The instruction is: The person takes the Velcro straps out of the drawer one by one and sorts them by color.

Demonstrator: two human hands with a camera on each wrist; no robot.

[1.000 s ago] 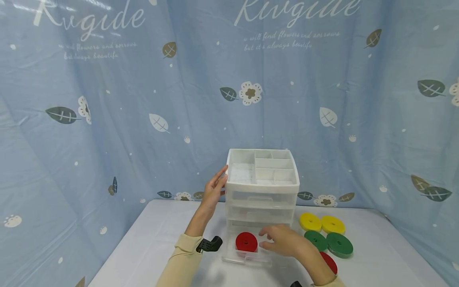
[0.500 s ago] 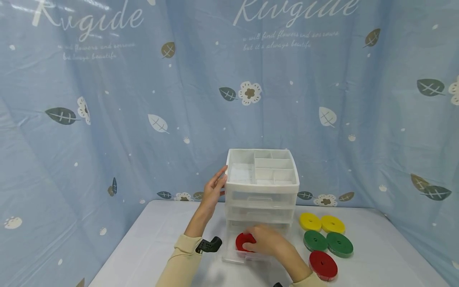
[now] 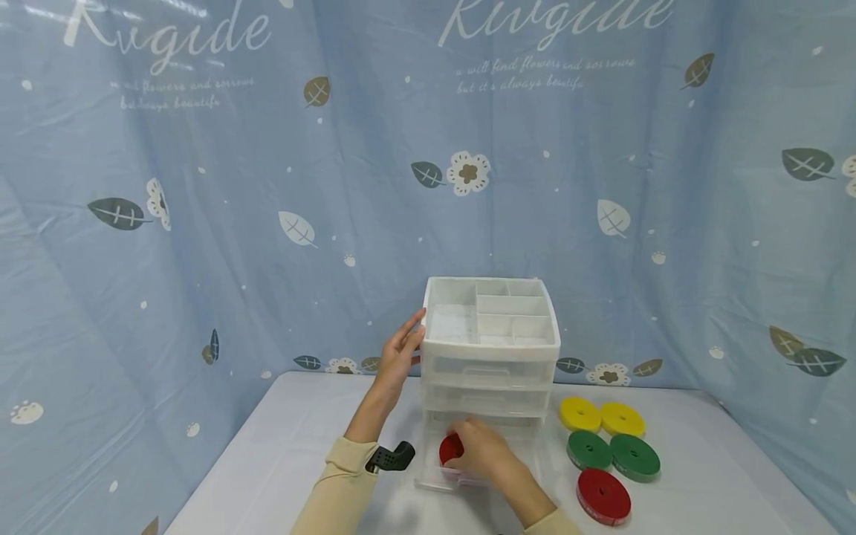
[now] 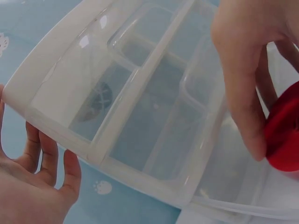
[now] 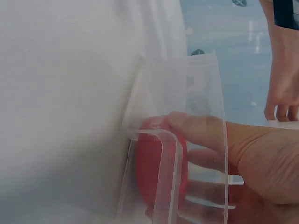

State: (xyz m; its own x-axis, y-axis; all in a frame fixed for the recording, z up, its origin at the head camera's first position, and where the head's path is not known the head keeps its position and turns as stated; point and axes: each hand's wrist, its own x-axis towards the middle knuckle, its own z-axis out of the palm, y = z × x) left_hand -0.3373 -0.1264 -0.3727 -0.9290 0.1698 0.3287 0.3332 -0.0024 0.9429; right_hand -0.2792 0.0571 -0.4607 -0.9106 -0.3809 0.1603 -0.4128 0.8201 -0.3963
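My left hand [image 3: 397,353] rests against the left side of a white plastic drawer cabinet [image 3: 490,351], fingertips at its edge. In the left wrist view, that hand's fingers [image 4: 48,156] are slightly bent along the cabinet's side. The clear bottom drawer [image 3: 435,485] is pulled out. Inside it lies a red tape roll [image 3: 449,450], partly hidden behind my right hand [image 3: 483,452]. The right thumb and fingers pinch this roll at its rim, thumb toward the drawer front, as the right wrist view shows through the clear plastic.
Right of the cabinet, two yellow rolls [image 3: 622,419], two green rolls [image 3: 634,457] and another red roll [image 3: 603,495] lie on the white table [image 3: 267,461]. A divided tray [image 3: 451,321] tops the cabinet. Two upper drawers [image 3: 491,371] are closed. A blue curtain [image 3: 374,186] hangs behind.
My right hand has moved left, from beside the red roll in the drawer onto it, and now grips it. The red roll on the table has come into full view. My left hand stays put.
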